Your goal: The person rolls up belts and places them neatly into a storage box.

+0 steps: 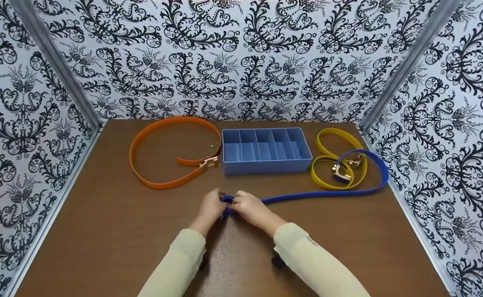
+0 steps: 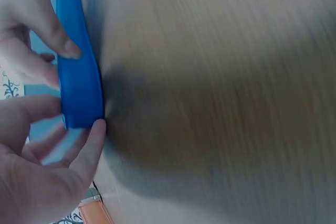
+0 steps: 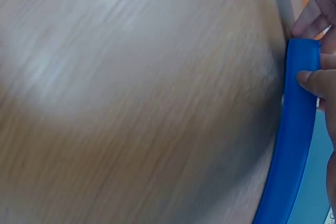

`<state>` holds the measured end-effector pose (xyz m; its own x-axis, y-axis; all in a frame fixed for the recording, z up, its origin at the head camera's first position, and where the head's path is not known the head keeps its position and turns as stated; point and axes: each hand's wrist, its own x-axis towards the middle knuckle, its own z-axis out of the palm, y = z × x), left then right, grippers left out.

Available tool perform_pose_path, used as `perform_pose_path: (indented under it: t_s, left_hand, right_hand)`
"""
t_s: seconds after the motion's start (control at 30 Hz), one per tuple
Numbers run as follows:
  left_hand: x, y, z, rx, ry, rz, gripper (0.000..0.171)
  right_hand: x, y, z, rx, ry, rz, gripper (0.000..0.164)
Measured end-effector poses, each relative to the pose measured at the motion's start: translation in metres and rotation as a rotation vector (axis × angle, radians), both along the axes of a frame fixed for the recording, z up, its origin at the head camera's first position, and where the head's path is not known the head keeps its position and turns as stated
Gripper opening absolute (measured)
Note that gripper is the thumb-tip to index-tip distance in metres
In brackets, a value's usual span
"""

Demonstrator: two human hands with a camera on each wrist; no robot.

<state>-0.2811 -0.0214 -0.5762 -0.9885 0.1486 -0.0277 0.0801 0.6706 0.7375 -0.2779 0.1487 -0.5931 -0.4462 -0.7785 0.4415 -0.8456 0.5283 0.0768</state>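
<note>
Both hands meet at the folded or coiled end of a blue belt (image 1: 303, 196) near the table's middle. My left hand (image 1: 213, 205) holds that end from the left; in the left wrist view its fingertips (image 2: 97, 135) touch the blue belt's bend (image 2: 81, 98). From the other side my right hand (image 1: 250, 208) pinches the strap, its thumb (image 3: 310, 78) flat on the blue belt (image 3: 296, 124) in the right wrist view. The strap runs right and curves back to a gold-coloured buckle (image 1: 340, 173), lying over a yellow belt (image 1: 323, 181). The inside of the bend is partly hidden by fingers.
A blue-grey tray (image 1: 266, 167) with several compartments stands behind the hands. To its left lies an orange belt (image 1: 159, 185) in a wide loop with a gold-coloured buckle (image 1: 209, 162). Patterned walls (image 1: 225, 62) enclose the brown table (image 1: 113, 231) at the back and sides.
</note>
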Motion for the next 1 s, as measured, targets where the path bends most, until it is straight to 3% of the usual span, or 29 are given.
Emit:
perform_pose_path:
  t_s: [0.13, 0.33, 0.5, 0.73, 0.87, 1.0]
  left_hand:
    - [0.002, 0.003, 0.002, -0.03, 0.039, 0.036, 0.018]
    - [-0.001, 0.002, 0.005, -0.09, 0.071, -0.015, 0.015]
    - [-0.004, -0.002, 0.006, -0.123, 0.101, -0.097, 0.017]
    - [-0.006, -0.007, 0.005, -0.124, 0.199, -0.216, 0.02]
    - [-0.007, -0.01, 0.0, -0.059, 0.201, -0.249, 0.02]
    - [-0.007, -0.012, -0.006, 0.092, 0.12, -0.241, 0.027]
  right_hand:
    - [0.002, -0.002, 0.002, 0.02, 0.036, -0.02, 0.023]
    - [0.002, 0.007, 0.002, 0.018, 0.042, 0.071, 0.024]
    - [-0.001, 0.02, 0.006, 0.046, 0.026, 0.154, 0.024]
    - [-0.008, 0.019, 0.008, 0.017, 0.03, 0.216, 0.026]
    - [-0.007, 0.014, 0.005, -0.015, 0.037, 0.206, 0.024]
    - [-0.006, 0.011, 0.001, -0.024, 0.022, 0.15, 0.023]
